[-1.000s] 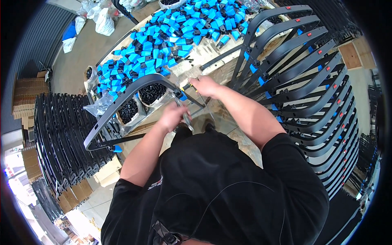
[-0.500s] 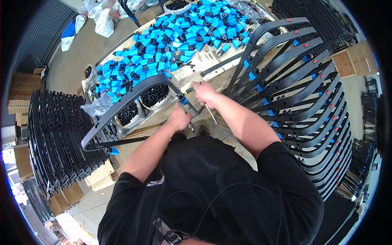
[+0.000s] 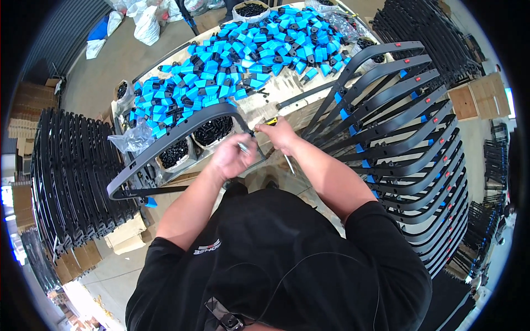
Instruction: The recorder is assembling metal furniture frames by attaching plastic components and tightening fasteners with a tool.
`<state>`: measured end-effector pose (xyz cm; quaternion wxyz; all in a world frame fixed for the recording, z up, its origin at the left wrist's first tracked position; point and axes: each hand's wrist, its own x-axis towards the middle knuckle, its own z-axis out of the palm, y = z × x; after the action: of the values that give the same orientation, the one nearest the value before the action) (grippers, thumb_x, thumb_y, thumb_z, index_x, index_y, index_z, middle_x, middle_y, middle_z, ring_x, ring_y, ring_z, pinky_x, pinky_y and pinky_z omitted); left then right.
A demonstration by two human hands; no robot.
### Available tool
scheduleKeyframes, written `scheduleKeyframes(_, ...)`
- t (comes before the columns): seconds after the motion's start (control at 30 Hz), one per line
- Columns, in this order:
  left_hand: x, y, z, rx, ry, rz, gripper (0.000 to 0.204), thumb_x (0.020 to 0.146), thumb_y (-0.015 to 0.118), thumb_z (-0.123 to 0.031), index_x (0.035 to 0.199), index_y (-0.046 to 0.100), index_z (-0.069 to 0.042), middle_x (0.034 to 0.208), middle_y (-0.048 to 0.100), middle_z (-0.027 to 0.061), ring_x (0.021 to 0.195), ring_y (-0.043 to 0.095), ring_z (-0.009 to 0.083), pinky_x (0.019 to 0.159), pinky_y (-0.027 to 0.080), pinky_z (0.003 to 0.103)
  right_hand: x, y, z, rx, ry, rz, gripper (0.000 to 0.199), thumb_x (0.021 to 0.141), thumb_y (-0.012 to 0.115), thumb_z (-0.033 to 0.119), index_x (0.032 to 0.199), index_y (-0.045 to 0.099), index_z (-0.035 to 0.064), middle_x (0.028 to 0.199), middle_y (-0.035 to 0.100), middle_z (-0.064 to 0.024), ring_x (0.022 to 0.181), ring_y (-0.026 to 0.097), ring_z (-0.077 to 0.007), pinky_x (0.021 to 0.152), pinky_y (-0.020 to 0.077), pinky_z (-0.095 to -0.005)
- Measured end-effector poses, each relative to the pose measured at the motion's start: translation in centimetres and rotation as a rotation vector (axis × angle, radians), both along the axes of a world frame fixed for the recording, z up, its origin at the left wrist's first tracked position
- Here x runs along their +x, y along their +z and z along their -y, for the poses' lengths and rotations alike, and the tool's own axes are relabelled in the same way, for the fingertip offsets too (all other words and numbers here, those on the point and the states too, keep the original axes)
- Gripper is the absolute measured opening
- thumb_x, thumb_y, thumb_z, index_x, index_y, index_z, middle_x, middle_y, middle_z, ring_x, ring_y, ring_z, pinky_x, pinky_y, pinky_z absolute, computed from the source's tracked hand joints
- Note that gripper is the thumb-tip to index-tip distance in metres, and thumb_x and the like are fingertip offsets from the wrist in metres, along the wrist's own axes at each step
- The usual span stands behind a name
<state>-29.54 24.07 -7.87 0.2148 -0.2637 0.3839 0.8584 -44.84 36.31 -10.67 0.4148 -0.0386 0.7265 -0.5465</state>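
Broadly, table (image 3: 256, 112): it spreads from 10 to 1 o'clock of both hands, probably so the loose parts sit within reach.
Stacked frames (image 3: 414, 171): at 3 o'clock, nested side by side, I'd guess to save floor.
Blue pieces (image 3: 221, 77): heaped on the table at 12 o'clock, seemingly left loose for easy picking.
Bent frame (image 3: 175, 130): arching from 9 to 12 o'clock of the left hand; I judge this angle brings its end between both hands.
Black parts (image 3: 213, 131): beneath the arch, at 11 o'clock of the left hand.
Left hand (image 3: 234, 157): curled about a short metal piece (image 3: 243, 147), too blurred for me to identify.
Right hand (image 3: 280, 135): closed round a yellow-and-black tool (image 3: 271, 121), the frame's end just beside at 9 o'clock; contact I can't tell.
Thin rod (image 3: 290, 165): at the right hand's 5 o'clock, perhaps the tool's shaft.
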Motion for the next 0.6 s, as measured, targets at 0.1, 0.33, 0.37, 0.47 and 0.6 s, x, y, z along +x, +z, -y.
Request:
scheduleKeyframes(0.1, 0.0, 0.3, 0.3, 0.097, 0.059, -0.03, 0.032, 0.095, 0.062, -0.018, 0.111, 0.057, 0.008, 0.095, 0.072, 0.0199, 0.087, 0.074, 0.0253, 0.073, 0.06, 0.037, 0.1, -1.2, 0.3, 0.023, -0.006, -0.089, 0.065, 0.079, 0.086, 0.027, 0.122, 0.054, -0.0104, 0.111, 0.069, -0.0211, 0.1, 0.068, -0.0271, 0.085, 0.0537, -0.0384)
scheduleKeyframes(0.33, -0.5, 0.7, 3.1, 0.794, 0.23, -0.007, 0.029, 0.095, 0.063, -0.021, 0.104, 0.058, 0.005, 0.081, 0.068, 0.0149, 0.083, 0.075, 0.0264, 0.074, 0.06, 0.036, 0.5, -0.9, 0.2, -0.064, 0.004, -0.111, 0.063, 0.081, 0.085, 0.027, 0.121, 0.054, -0.0101, 0.112, 0.069, -0.0225, 0.101, 0.067, -0.0273, 0.088, 0.053, -0.0384)
scheduleKeyframes(0.37, 0.2, 0.4, 1.1, 0.332, 0.092, -0.014, 0.028, 0.094, 0.064, -0.02, 0.102, 0.058, 0.005, 0.081, 0.068, 0.0155, 0.082, 0.074, 0.0269, 0.073, 0.061, 0.037, 0.2, -0.9, 0.1, -0.102, 0.005, -0.041, 0.063, 0.081, 0.085, 0.027, 0.121, 0.054, -0.0101, 0.112, 0.069, -0.0228, 0.102, 0.067, -0.0274, 0.088, 0.0529, -0.0383)
scheduleKeyframes(0.47, 0.0, 0.4, -1.0, -0.143, -0.062, 0.009, 0.024, 0.093, 0.064, -0.019, 0.1, 0.06, 0.005, 0.08, 0.068, 0.0162, 0.079, 0.074, 0.028, 0.071, 0.061, 0.039, 0.4, -1.3, 0.2, 0.018, -0.001, -0.212, 0.065, 0.081, 0.085, 0.027, 0.123, 0.052, -0.0097, 0.114, 0.068, -0.0229, 0.102, 0.067, -0.0275, 0.088, 0.053, -0.0379)
scheduleKeyframes(0.6, -0.9, 1.3, -0.9, -0.195, -0.08, 0.147, 0.017, 0.091, 0.062, -0.014, 0.095, 0.062, 0.002, 0.076, 0.067, 0.0164, 0.075, 0.073, 0.0305, 0.068, 0.062, 0.043, 0.5, 0.4, 0.2, 0.034, 0.017, -0.224, 0.067, 0.08, 0.085, 0.029, 0.123, 0.052, -0.0103, 0.115, 0.068, -0.0242, 0.104, 0.068, -0.0296, 0.088, 0.0533, -0.039)
